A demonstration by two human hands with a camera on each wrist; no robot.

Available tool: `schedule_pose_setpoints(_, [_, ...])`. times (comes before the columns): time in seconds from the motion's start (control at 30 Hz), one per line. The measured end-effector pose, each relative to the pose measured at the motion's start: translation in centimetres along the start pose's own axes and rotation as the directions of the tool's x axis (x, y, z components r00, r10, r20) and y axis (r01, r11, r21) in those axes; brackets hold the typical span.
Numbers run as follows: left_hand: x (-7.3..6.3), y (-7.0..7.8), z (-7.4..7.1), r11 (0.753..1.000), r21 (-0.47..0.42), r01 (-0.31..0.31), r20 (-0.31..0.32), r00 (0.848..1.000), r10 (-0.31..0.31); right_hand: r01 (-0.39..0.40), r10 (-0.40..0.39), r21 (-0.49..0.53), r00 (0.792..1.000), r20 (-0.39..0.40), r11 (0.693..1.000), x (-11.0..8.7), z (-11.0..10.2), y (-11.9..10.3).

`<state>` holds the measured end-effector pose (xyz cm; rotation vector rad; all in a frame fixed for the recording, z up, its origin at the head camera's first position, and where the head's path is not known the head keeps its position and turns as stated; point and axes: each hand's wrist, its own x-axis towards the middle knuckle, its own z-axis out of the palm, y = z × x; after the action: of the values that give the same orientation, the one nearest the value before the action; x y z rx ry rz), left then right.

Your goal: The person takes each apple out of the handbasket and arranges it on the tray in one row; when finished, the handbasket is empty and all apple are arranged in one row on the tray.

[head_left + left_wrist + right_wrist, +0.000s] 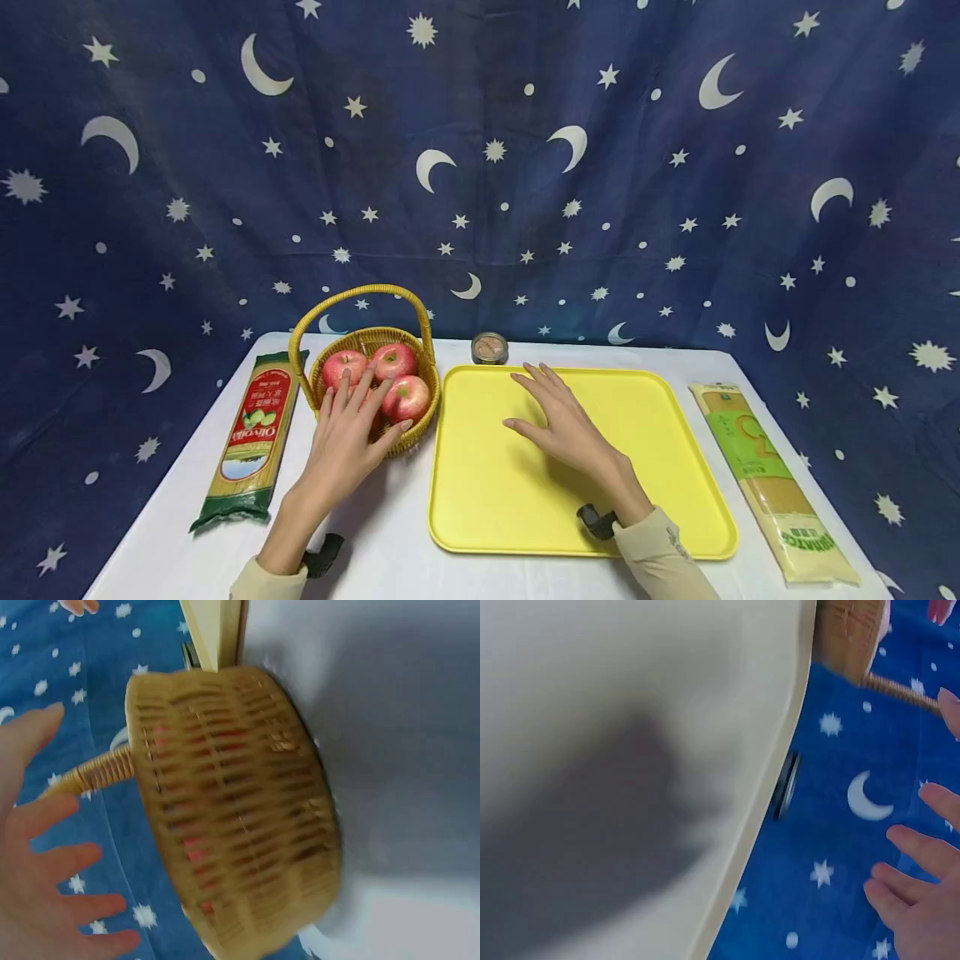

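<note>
Below the outstretched fingers of the left hand (341, 444), a wicker basket (247, 817) of apples (407, 402); below those of the right hand (568, 425), a yellow tray (491, 500) on the desk (457, 581). No grasp in either: loosely spread, holding nothing, apparently in mid-air. Expect fair weight in the filled basket, a light springy weave, and firm, smooth apples, likely to roll and easy to bruise. Best lifted by the handle (367, 289), arching beyond the left fingers, and kept level; for a single apple, better a gentle cupping round the sides. Expect a light, stiff, rather slick tray; take hold at opposite rims, left and right of the right fingers. To the left of the left fingers, a pasta pack (258, 425); well to the right of the right fingers, a noodle pack (776, 483); beyond them, just past the tray's far edge, a small jar (490, 348). Only in the left wrist view, the basket's near wall below the left fingers, with red glimpsed through the weave. Only in the head view, both packs and the apples' tops, partly covered by the left fingers. In the right wrist view, the jar edge-on, unlike the round top seen from the head.
</note>
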<state>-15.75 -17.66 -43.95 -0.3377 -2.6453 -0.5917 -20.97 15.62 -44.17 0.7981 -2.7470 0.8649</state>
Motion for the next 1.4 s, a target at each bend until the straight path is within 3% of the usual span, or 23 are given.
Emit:
schedule_pose_setpoints(0.1, [-0.6, -0.6, -0.5, 0.999, -0.038, 0.014, -0.098, 0.995, -0.018, -0.024, 0.019, 0.106, 0.999, 0.046, 0.994, 1.4, 0.9, -0.8])
schedule_pose_setpoints(0.17, [-1.1, -1.1, -0.7, 0.997, -0.074, 0.023, -0.179, 0.983, -0.036, -0.033, 0.022, 0.155, 0.997, 0.071, 0.987, 2.5, 1.6, -1.4])
schedule_pose_setpoints(0.3, [-2.3, -2.1, -0.9, 0.987, -0.154, 0.04, -0.333, 0.939, -0.09, -0.031, 0.009, 0.228, 0.995, 0.098, 0.973, 4.5, 3.1, -2.5])
schedule_pose_setpoints(0.4, [-2.9, -2.9, -0.8, 0.977, -0.209, 0.051, -0.409, 0.903, -0.135, -0.008, -0.019, 0.265, 0.995, 0.101, 0.964, 6.0, 4.2, -3.2])
schedule_pose_setpoints(0.5, [-3.2, -3.7, -0.6, 0.96, -0.266, 0.088, -0.443, 0.873, -0.202, 0.022, -0.051, 0.295, 0.994, 0.091, 0.955, 7.2, 5.3, -3.7])
schedule_pose_setpoints(0.6, [-3.2, -4.4, -0.5, 0.921, -0.338, 0.196, -0.389, 0.862, -0.326, 0.057, -0.083, 0.321, 0.994, 0.069, 0.945, 8.2, 6.3, -4.3])
schedule_pose_setpoints(0.7, [-2.8, -5.3, -0.6, 0.835, -0.434, 0.338, -0.211, 0.863, -0.459, 0.086, -0.112, 0.334, 0.992, 0.06, 0.939, 9.0, 7.1, -4.8])
schedule_pose_setpoints(0.77, [-2.4, -6.1, -0.7, 0.751, -0.511, 0.419, -0.048, 0.858, -0.511, 0.099, -0.128, 0.324, 0.989, 0.072, 0.941, 9.5, 7.6, -5.2])
schedule_pose_setpoints(0.83, [-2.0, -7.0, -0.8, 0.648, -0.592, 0.479, 0.106, 0.844, -0.526, 0.109, -0.145, 0.307, 0.985, 0.098, 0.945, 9.9, 8.1, -5.6])
schedule_pose_setpoints(0.93, [-1.5, -8.3, -0.8, 0.471, -0.711, 0.522, 0.27, 0.821, -0.502, 0.126, -0.168, 0.273, 0.976, 0.136, 0.954, 10.4, 8.7, -6.0])
schedule_pose_setpoints(1.0, [-1.2, -9.0, -0.6, 0.362, -0.77, 0.525, 0.327, 0.812, -0.483, 0.131, -0.175, 0.253, 0.971, 0.161, 0.959, 10.6, 9.0, -6.3])
schedule_pose_setpoints(1.07, [-1.1, -9.5, -0.5, 0.287, -0.804, 0.522, 0.357, 0.808, -0.469, 0.133, -0.179, 0.236, 0.966, 0.186, 0.963, 10.8, 9.1, -6.6])
schedule_pose_setpoints(1.13, [-1.1, -9.8, -0.3, 0.238, -0.817, 0.526, 0.379, 0.8, -0.466, 0.124, -0.172, 0.218, 0.961, 0.218, 0.968, 11.0, 9.1, -6.9])
schedule_pose_setpoints(1.2, [-1.0, -10.0, -0.2, 0.212, -0.82, 0.531, 0.395, 0.794, -0.461, 0.122, -0.169, 0.197, 0.955, 0.242, 0.973, 11.2, 9.1, -7.2])
schedule_pose_setpoints(1.3, [-0.7, -10.1, 0.2, 0.195, -0.822, 0.535, 0.407, 0.791, -0.457, 0.122, -0.161, 0.156, 0.951, 0.264, 0.98, 11.5, 9.1, -7.5])
schedule_pose_setpoints(1.4, [-0.4, -10.3, 0.6, 0.194, -0.829, 0.525, 0.394, 0.793, -0.465, 0.137, -0.165, 0.118, 0.946, 0.279, 0.984, 11.8, 9.1, -7.7])
